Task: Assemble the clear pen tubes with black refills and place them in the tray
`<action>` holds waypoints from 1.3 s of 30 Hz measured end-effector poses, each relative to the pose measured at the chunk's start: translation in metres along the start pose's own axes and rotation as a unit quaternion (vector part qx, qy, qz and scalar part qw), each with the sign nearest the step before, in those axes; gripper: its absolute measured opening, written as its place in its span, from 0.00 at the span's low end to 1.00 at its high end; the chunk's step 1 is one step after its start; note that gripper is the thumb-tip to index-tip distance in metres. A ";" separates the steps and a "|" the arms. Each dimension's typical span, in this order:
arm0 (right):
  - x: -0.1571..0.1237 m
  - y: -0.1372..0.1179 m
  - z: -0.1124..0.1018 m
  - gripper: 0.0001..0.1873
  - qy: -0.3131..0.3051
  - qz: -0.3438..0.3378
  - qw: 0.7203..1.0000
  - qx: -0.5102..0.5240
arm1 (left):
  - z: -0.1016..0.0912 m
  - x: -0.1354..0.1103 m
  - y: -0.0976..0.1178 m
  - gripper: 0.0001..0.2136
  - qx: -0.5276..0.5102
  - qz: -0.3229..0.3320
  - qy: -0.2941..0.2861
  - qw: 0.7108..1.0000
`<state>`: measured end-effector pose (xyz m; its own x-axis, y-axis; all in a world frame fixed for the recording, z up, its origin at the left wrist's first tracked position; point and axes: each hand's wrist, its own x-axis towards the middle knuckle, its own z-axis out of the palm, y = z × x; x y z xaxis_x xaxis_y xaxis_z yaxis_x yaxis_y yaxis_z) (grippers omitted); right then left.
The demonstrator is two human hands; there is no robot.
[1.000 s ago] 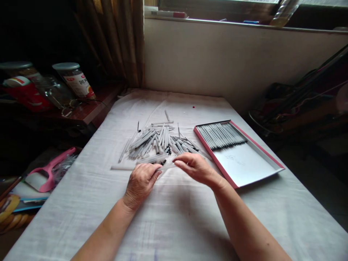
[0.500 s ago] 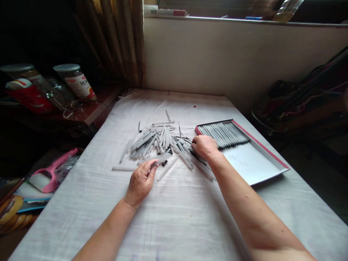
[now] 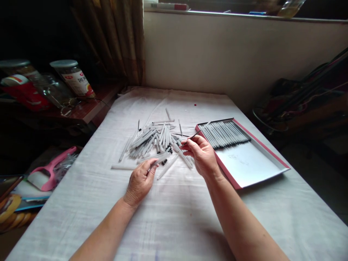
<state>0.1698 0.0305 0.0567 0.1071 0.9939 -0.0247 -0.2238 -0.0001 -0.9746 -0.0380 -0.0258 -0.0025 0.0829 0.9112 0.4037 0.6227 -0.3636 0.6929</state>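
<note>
My left hand (image 3: 141,181) is closed around a clear pen barrel (image 3: 163,157), which points right over the near edge of a loose pile. Between the thumb and fingers of my right hand (image 3: 203,155) is a thin dark pen refill (image 3: 196,133), slanting up to the right. The pile of pen barrels (image 3: 145,139) lies in front of both hands, with refills and small black pen parts mixed in. Right of my right hand sits a shallow red-edged box (image 3: 227,173). A tight row of pens (image 3: 224,134) fills its far part, dark ends toward me.
A white cloth (image 3: 168,224) covers the table. On a dark side table at left stand a lidded jar (image 3: 77,79), a red container (image 3: 25,94) and glasses (image 3: 67,108). A pink-handled item (image 3: 51,174) lies lower left. A curtain (image 3: 119,43) hangs behind.
My right hand has drawn back from the right side of the pile and lifted, now with a refill in its fingers. My left hand stays almost still with the barrel.
</note>
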 end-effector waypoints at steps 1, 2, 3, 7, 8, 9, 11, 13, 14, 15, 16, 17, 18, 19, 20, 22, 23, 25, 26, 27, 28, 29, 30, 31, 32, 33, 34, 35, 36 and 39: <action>-0.005 0.002 0.007 0.20 0.001 0.006 1.000 0.023 | 0.000 0.000 0.000 0.12 0.001 0.000 0.000 1.000; -0.008 0.004 0.013 0.20 -0.001 0.012 0.999 0.035 | 0.000 0.000 0.000 0.12 0.001 0.000 0.000 1.000; -0.011 0.007 0.017 0.21 -0.004 0.018 0.999 0.040 | 0.000 0.000 0.000 0.12 0.002 0.001 -0.001 1.000; -0.016 0.014 0.025 0.19 -0.026 0.026 0.999 0.029 | 0.001 -0.001 0.000 0.12 0.001 -0.003 -0.003 1.000; -0.016 0.016 0.025 0.18 -0.033 0.027 0.999 0.024 | 0.001 -0.001 -0.001 0.12 0.000 -0.006 -0.003 1.000; -0.017 0.017 0.026 0.18 -0.039 0.027 0.999 0.020 | 0.001 -0.002 -0.001 0.12 -0.001 -0.009 -0.003 1.000; -0.018 0.018 0.027 0.17 -0.053 0.025 0.998 0.013 | 0.001 -0.002 -0.001 0.12 -0.004 -0.013 -0.001 1.000; -0.019 0.017 0.028 0.16 -0.063 0.019 0.998 0.007 | 0.000 -0.002 -0.001 0.12 -0.007 -0.014 0.000 1.000; -0.019 0.016 0.028 0.16 -0.068 0.015 0.998 0.001 | 0.000 -0.002 -0.001 0.12 -0.008 -0.013 0.001 1.000; -0.020 0.015 0.029 0.15 -0.077 0.012 0.997 -0.008 | 0.000 -0.001 -0.001 0.11 -0.008 -0.013 0.002 1.000; -0.020 0.014 0.029 0.14 -0.088 0.010 0.996 -0.019 | 0.000 -0.001 -0.001 0.11 -0.008 -0.014 0.004 1.000; -0.020 0.013 0.030 0.13 -0.103 0.008 0.994 -0.032 | 0.000 -0.001 0.000 0.11 -0.009 -0.016 0.006 1.000; -0.020 0.011 0.031 0.12 -0.121 0.006 0.992 -0.045 | 0.000 -0.001 0.000 0.11 -0.012 -0.021 0.010 1.000; -0.020 0.009 0.031 0.11 -0.141 0.003 0.988 -0.059 | 0.000 -0.001 -0.001 0.11 -0.019 -0.028 0.014 0.999; -0.020 0.007 0.032 0.11 -0.160 -0.002 0.985 -0.070 | 0.000 -0.001 -0.001 0.11 -0.032 -0.039 0.018 0.999; -0.019 0.003 0.032 0.12 -0.187 -0.011 0.979 -0.086 | 0.000 0.000 -0.001 0.12 -0.080 -0.071 0.023 0.994; -0.018 0.002 0.031 0.13 -0.192 -0.015 0.977 -0.096 | 0.000 0.000 -0.001 0.13 -0.112 -0.089 0.025 0.989; -0.014 0.001 0.028 0.15 -0.183 -0.028 0.973 -0.137 | -0.001 0.002 0.000 0.14 -0.176 -0.120 0.033 0.976; -0.013 0.003 0.027 0.14 -0.172 -0.046 0.967 -0.180 | -0.001 0.002 0.000 0.15 -0.201 -0.131 0.040 0.970; -0.011 0.005 0.025 0.13 -0.165 -0.069 0.954 -0.240 | -0.002 0.003 0.001 0.15 -0.219 -0.137 0.047 0.965; -0.010 0.008 0.023 0.11 -0.163 -0.093 0.931 -0.312 | -0.002 0.004 0.001 0.16 -0.231 -0.141 0.052 0.961; -0.010 0.011 0.022 0.09 -0.168 -0.113 0.899 -0.389 | -0.003 0.004 0.002 0.16 -0.237 -0.143 0.054 0.959; -0.011 0.015 0.021 0.08 -0.179 -0.125 0.861 -0.460 | -0.003 0.004 0.002 0.16 -0.240 -0.144 0.054 0.958; -0.012 0.019 0.021 0.08 -0.192 -0.128 0.823 -0.520 | -0.003 0.004 0.002 0.16 -0.241 -0.144 0.053 0.958; -0.014 0.022 0.021 0.08 -0.204 -0.127 0.788 -0.567 | -0.003 0.004 0.002 0.16 -0.239 -0.144 0.051 0.959; -0.016 0.025 0.022 0.09 -0.213 -0.125 0.759 -0.602 | -0.002 0.003 0.001 0.16 -0.234 -0.144 0.049 0.960; -0.017 0.027 0.023 0.10 -0.218 -0.127 0.736 -0.628 | -0.002 0.003 0.001 0.16 -0.227 -0.143 0.048 0.962; -0.018 0.028 0.025 0.10 -0.220 -0.131 0.718 -0.647 | -0.001 0.002 0.000 0.16 -0.216 -0.141 0.048 0.965; -0.019 0.029 0.027 0.11 -0.219 -0.134 0.703 -0.663 | -0.001 0.002 -0.001 0.15 -0.203 -0.136 0.049 0.968; -0.019 0.030 0.036 0.11 -0.224 -0.127 0.673 -0.693 | -0.001 0.001 -0.001 0.14 -0.153 -0.102 0.054 0.982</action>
<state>0.1261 0.0160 0.0362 -0.4001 0.9150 -0.0509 0.8994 0.3814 -0.2135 -0.0395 -0.0244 -0.0024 -0.1130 0.9509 0.2880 0.3544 -0.2322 0.9058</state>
